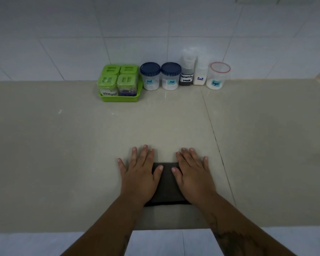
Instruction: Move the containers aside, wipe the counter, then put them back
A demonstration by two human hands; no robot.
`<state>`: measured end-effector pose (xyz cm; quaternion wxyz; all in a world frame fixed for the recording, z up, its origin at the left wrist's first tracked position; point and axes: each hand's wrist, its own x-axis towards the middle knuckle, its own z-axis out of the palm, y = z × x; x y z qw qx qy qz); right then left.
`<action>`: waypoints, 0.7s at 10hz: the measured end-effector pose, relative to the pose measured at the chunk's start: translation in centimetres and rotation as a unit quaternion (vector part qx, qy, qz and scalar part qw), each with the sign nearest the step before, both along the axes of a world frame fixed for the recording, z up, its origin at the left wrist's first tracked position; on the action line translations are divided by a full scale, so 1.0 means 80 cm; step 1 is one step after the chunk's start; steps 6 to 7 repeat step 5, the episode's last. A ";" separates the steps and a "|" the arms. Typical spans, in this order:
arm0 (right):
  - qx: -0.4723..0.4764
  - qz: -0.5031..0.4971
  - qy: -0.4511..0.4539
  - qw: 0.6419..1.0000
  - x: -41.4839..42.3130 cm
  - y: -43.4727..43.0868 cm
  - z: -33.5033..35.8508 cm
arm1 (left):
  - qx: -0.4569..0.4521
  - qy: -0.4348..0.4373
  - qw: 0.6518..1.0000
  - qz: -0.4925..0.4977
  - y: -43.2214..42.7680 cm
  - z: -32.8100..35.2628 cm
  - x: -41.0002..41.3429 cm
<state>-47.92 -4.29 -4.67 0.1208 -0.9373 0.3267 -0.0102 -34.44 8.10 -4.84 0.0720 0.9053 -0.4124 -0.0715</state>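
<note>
A row of containers stands against the tiled wall at the back of the beige counter. At its left is a green tray with several green-lidded boxes. To the right stand two blue-lidded MSG jars, a seasoning sauce bottle, a salt bottle and a clear sugar tub. A dark folded cloth lies near the front edge. My left hand and my right hand rest flat, fingers spread, on the cloth's two sides.
A dark seam runs across the counter from the back to the front on the right. The counter's front edge runs along the bottom, with light floor tiles below it. A white tiled wall closes the back.
</note>
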 end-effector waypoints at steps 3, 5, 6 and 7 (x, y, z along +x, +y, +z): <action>-0.017 -0.019 0.008 1.000 0.003 0.004 -0.005 | 0.006 0.015 1.000 -0.005 0.001 -0.004 0.002; 0.068 0.002 0.106 0.992 0.002 0.005 0.018 | 0.095 0.069 0.991 -0.058 0.016 0.019 0.010; 0.068 0.002 0.106 0.992 0.002 0.005 0.018 | 0.095 0.069 0.991 -0.058 0.016 0.019 0.010; 0.068 0.002 0.106 0.992 0.002 0.005 0.018 | 0.095 0.069 0.991 -0.058 0.016 0.019 0.010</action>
